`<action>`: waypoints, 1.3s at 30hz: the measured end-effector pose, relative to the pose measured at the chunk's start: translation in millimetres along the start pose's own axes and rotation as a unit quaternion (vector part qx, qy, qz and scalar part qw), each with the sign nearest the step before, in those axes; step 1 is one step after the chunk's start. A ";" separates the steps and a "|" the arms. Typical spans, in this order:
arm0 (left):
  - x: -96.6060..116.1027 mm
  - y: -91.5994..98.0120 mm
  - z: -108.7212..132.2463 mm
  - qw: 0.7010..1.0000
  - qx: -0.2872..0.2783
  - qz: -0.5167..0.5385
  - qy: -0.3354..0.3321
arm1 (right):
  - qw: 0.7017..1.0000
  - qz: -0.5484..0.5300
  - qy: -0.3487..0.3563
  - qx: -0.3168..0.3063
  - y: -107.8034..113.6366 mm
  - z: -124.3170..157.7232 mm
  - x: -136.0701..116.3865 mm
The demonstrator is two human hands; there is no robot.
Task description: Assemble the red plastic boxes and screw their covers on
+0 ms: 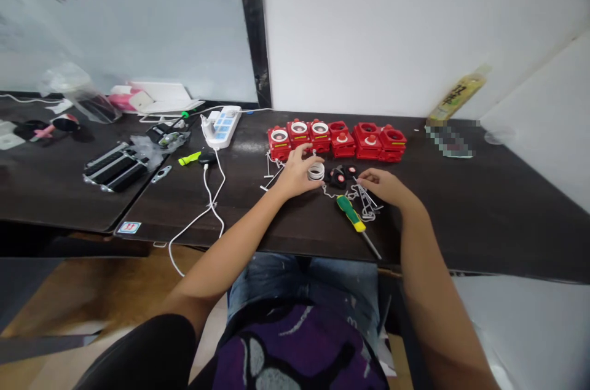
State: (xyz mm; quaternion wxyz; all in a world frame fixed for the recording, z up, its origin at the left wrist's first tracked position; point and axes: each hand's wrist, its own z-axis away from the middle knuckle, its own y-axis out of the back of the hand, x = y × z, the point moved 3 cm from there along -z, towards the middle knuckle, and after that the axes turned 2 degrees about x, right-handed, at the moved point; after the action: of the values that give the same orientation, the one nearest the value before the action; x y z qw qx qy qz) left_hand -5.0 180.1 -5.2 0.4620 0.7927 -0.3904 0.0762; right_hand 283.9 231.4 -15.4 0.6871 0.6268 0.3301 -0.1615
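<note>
The left hand (295,177) has its grip curled around the white rings (316,177), stacked on the table (465,212) before the red boxes (343,145); light, even pressure should keep them aligned. The right hand (383,186) bends its fingertips at the metal rods (365,196) (whether pinching one, I cannot tell). Lifting slowly would avoid snagging the screwdriver (350,213).

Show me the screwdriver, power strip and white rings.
Screwdriver (351,214): head view, on its green handle.
Power strip (226,128): head view, on its socket face.
White rings (316,174): head view, on the stack's side.
</note>
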 end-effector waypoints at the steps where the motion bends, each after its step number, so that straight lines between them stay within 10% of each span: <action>1: 0.4 -1.4 0.3 1.000 0.001 0.002 0.003 | 1.000 0.000 -0.001 -0.001 0.0 -0.4 0.2; 12: -12.3 -23.4 0.1 0.996 -0.061 0.057 0.028 | 1.000 -0.014 -0.015 -0.010 -1.1 -4.9 8.3; 39: -3.8 -19.5 -0.2 0.997 -0.017 0.050 0.049 | 0.998 -0.009 0.012 0.065 5.1 1.9 -3.6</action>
State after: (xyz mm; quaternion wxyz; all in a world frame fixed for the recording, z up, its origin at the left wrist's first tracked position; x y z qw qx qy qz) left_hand 5.9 187.6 -20.0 0.4899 0.7595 -0.4071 0.1315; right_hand 285.0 229.7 -9.2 0.6399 0.6688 0.3323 -0.1811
